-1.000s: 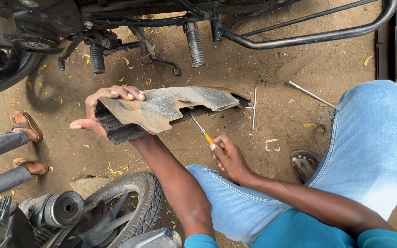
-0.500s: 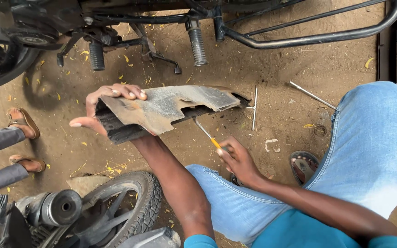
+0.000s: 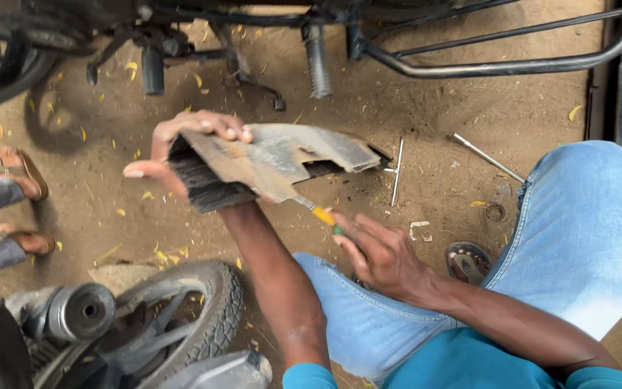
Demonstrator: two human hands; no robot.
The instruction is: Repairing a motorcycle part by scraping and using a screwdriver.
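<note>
My left hand [image 3: 174,148] grips one end of a dirty grey, curved plastic panel [image 3: 289,155] and holds it up over the dirt ground. A dark ribbed underside shows below my fingers. My right hand [image 3: 386,252] holds a screwdriver [image 3: 320,214] with a yellow and green handle in its fingertips. The shaft points up to the panel's lower edge, and the tip is hidden under it. My knee in blue jeans [image 3: 577,223] is at the right.
A motorcycle frame with a foot peg [image 3: 317,65] spans the top. A T-shaped wrench [image 3: 396,169] and a metal rod [image 3: 485,157] lie on the ground. A tyre [image 3: 214,310] and a metal cylinder [image 3: 80,311] sit bottom left. Another person's sandalled feet [image 3: 24,173] stand at the left.
My right hand has shifted slightly right with the screwdriver, whose tip now sits under the panel's edge. My left hand still holds the panel in the same way.
</note>
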